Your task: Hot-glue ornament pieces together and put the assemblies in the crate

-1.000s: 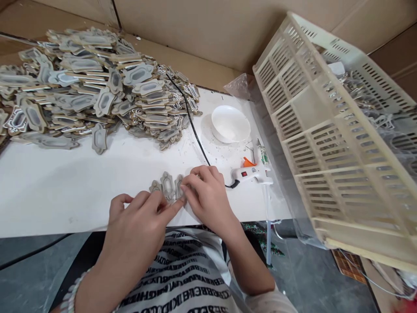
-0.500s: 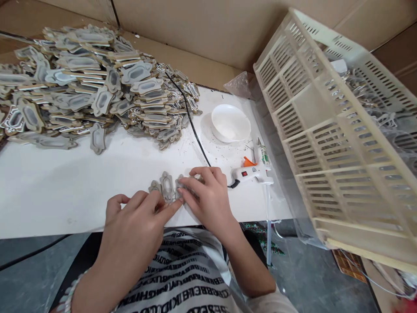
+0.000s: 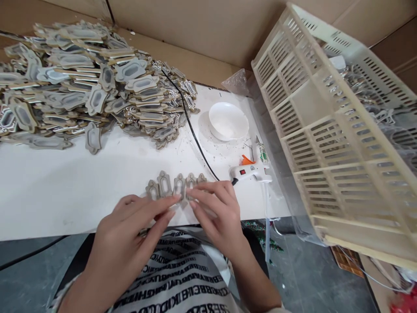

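Several small ornate grey-brown frame pieces (image 3: 174, 186) lie in a row near the front edge of the white table (image 3: 65, 191). My left hand (image 3: 137, 226) rests with its fingertips touching the lower edges of the middle pieces. My right hand (image 3: 216, 208) lies beside it, fingers spread over the right end of the row. Neither hand grips a piece; both press flat on them.
A big heap of the same frame pieces (image 3: 81, 87) covers the back left. A white bowl (image 3: 228, 121) and a white glue gun (image 3: 249, 171) with a black cord (image 3: 192, 126) sit to the right. A cream plastic crate (image 3: 335, 130) leans at the right. Cardboard walls stand behind.
Both hands have slid back toward me, uncovering the whole row of pieces. The view has shifted slightly.
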A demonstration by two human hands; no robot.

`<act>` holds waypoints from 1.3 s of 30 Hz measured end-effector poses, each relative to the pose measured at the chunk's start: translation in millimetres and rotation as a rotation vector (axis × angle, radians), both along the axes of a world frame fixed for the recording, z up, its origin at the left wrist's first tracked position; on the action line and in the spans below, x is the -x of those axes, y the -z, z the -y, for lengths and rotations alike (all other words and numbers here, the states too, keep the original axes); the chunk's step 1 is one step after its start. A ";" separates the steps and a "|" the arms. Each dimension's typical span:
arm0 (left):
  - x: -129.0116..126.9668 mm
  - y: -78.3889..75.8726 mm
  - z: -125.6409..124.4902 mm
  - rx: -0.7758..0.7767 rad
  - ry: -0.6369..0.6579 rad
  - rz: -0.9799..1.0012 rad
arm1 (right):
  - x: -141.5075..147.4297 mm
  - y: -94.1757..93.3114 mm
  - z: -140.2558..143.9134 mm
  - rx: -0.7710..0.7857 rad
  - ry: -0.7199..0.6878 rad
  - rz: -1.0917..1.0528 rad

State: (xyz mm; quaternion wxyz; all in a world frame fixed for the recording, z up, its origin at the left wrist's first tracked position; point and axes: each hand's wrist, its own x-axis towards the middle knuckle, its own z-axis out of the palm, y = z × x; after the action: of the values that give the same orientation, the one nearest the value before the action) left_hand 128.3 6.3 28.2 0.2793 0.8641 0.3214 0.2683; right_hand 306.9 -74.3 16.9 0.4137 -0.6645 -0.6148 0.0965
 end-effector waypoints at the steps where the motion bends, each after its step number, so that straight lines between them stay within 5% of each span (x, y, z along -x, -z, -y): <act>1: -0.5 -1.6 1.3 0.122 -0.009 0.046 | 1.2 -1.7 0.5 -0.008 -0.019 -0.089; 7: -5.0 0.8 9.9 0.441 -0.086 0.211 | 10.8 -2.8 0.7 0.015 -0.051 -0.479; 14: -9.5 5.9 9.5 0.459 0.011 0.242 | 11.3 -0.2 4.6 0.017 -0.086 -0.602; 18: -9.6 10.0 7.8 0.233 0.066 0.135 | 1.1 1.3 4.7 -0.003 0.016 -0.609; 22: -10.8 14.9 7.0 -0.161 0.161 -0.018 | -13.5 2.5 -3.0 0.004 0.178 -0.329; 26: -14.9 14.8 6.0 -0.455 0.172 -0.260 | -18.7 5.7 -15.1 0.131 0.168 -0.146; 39: -17.4 16.3 2.9 -0.558 0.165 -0.414 | -11.5 10.9 -22.0 0.216 0.185 -0.002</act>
State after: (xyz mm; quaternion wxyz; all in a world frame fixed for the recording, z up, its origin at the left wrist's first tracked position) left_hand 145.7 3.4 11.9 -0.0179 0.9662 0.2147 0.1415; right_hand 318.4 -52.3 6.0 0.3476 -0.7588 -0.5367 0.1240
